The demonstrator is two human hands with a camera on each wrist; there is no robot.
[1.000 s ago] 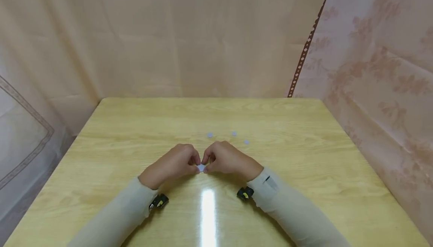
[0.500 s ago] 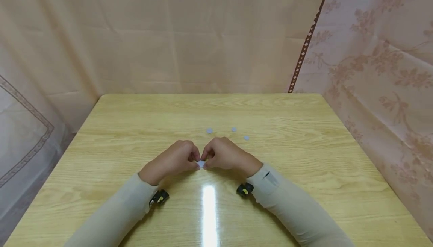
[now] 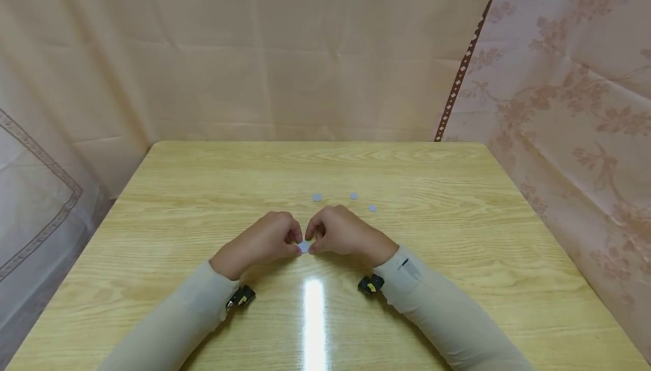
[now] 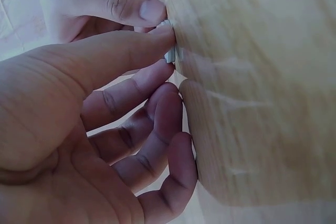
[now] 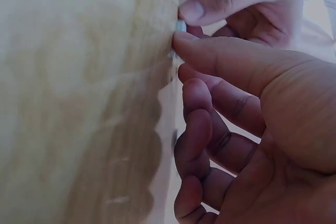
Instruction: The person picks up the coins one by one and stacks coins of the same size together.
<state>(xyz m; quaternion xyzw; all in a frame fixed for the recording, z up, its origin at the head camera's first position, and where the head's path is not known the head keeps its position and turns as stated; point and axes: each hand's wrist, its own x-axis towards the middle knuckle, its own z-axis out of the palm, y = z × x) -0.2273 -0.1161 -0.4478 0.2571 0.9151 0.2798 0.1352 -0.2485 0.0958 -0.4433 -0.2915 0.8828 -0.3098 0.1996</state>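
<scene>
A small pale grey-white disc-like piece (image 3: 304, 246) lies at the middle of the wooden table (image 3: 203, 184). My left hand (image 3: 264, 241) pinches its left side between thumb and index finger. On the opposite side, my right hand (image 3: 348, 238) holds it with thumb and index finger. From the left wrist view, the piece (image 4: 169, 56) has a layered edge, like a low stack of thin discs, and sits against the tabletop. Its greater part is hidden by the fingertips in both wrist views. The other fingers of each hand are curled loosely near the table.
Beyond the hands lie three more small pale discs: one at left (image 3: 317, 197), a second disc (image 3: 353, 196) and a third disc (image 3: 373, 208) to the right. A beige curtain (image 3: 305, 55) hangs behind the table, with a patterned cloth (image 3: 569, 100) at right.
The head view has shifted slightly. Both hands stay at the same piece with hardly any visible motion, and the three other discs lie where they were.
</scene>
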